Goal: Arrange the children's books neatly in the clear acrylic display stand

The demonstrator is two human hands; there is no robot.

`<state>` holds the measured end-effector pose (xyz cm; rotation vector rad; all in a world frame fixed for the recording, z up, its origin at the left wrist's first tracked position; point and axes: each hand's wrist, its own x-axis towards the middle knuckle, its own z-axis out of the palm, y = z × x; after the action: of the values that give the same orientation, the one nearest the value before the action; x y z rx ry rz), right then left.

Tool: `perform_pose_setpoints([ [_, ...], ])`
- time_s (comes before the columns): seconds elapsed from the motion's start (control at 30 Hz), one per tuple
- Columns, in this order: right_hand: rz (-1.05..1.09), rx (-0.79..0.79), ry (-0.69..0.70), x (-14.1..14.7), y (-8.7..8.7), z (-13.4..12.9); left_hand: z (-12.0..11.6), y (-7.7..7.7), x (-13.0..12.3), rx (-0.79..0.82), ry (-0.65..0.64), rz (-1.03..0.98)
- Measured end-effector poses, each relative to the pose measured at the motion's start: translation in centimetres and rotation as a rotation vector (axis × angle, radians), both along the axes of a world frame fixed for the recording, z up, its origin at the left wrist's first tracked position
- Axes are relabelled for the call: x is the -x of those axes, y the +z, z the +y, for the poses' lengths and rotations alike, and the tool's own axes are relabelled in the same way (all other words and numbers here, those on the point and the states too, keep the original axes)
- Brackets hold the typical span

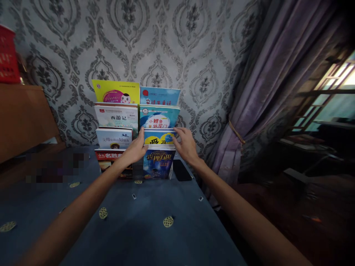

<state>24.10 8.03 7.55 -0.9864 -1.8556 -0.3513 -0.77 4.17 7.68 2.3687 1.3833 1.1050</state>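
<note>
A yellow-and-blue book (158,137) stands in the right column of a tiered stack of books. At its left edge is my left hand (138,147), fingers closed on the side. My right hand (185,145) grips the opposite edge with bent fingers. In front of it stands a dark blue book (158,162) with gold lettering. Behind rise a teal book (159,117) with a white oval and a light blue book (160,96). Whatever supports the books is mostly hidden.
The left column has a yellow-green book (116,88), a white book (116,117), a pale blue book (114,137) and a red-topped book (107,157). A black phone-like slab (182,171) lies on the blue tablecloth (133,236). A purple curtain (246,103) hangs at right.
</note>
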Motion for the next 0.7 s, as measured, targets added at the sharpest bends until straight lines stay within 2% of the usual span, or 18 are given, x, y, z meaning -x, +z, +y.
perform_pose_setpoints([
  [0.23, -0.237, 0.014, -0.039, 1.6, 0.9, -0.4, -1.0, 1.3, -0.9, -0.041, 0.165, 0.226],
  [0.7, -0.207, 0.025, -0.068, 1.9, 1.5, -1.0, -2.2, 2.7, -1.8, -0.082, 0.318, 0.435],
])
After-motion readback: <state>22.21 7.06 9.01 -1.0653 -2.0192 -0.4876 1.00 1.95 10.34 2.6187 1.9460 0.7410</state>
